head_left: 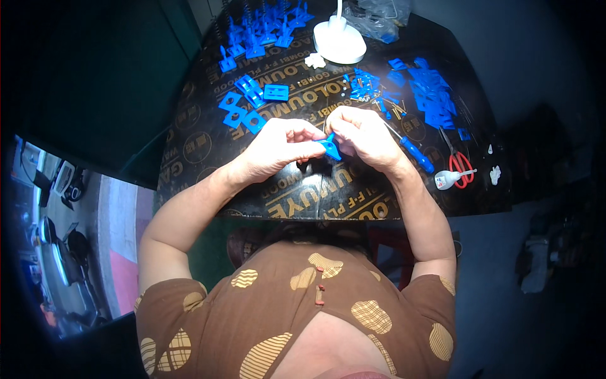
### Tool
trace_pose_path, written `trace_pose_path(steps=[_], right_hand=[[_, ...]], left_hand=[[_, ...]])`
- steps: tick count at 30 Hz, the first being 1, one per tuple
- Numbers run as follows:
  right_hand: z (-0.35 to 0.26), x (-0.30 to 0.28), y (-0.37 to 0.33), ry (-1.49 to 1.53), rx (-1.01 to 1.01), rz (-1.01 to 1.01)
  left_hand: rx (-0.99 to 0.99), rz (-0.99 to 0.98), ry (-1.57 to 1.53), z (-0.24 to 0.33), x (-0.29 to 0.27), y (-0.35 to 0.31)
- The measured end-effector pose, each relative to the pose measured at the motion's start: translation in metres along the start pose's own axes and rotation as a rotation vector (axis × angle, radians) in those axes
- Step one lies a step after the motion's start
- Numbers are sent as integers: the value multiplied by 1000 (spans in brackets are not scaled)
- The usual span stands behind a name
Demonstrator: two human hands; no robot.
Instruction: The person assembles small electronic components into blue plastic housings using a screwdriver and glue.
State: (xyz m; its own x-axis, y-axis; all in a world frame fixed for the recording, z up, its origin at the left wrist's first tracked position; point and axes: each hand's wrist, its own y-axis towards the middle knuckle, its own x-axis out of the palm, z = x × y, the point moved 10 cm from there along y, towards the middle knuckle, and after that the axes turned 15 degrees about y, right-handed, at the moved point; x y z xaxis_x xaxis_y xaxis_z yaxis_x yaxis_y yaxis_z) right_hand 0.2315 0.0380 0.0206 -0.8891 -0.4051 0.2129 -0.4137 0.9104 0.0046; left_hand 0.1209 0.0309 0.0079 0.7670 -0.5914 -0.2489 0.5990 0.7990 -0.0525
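Near the table's front middle, both hands meet at a small blue plastic part (331,149). My left hand (278,148) pinches its flat body between thumb and fingers. My right hand (366,139) closes on a small blue piece standing up from its top; the fingers hide most of that piece. Just beyond my left hand lie several flat blue plates with holes (254,122). A screwdriver with a blue handle (417,155) rests to the right of my right hand, its shaft pointing toward the fingers.
Upright blue assemblies (255,45) crowd the far left. A white lamp base (339,43) stands at the back beside clear plastic bags (379,19). Small blue pins (366,85) and a pile of blue pieces (433,95) lie right. Red-handled scissors (464,165) and a white squeeze bottle (447,180) lie nearer.
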Motion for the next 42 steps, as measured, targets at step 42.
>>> trace_pose_path(steps=[42], right_hand=[[-6,-4,-1,-10,-77,73]], left_hand=[[45,51,38,4,-9,-1]])
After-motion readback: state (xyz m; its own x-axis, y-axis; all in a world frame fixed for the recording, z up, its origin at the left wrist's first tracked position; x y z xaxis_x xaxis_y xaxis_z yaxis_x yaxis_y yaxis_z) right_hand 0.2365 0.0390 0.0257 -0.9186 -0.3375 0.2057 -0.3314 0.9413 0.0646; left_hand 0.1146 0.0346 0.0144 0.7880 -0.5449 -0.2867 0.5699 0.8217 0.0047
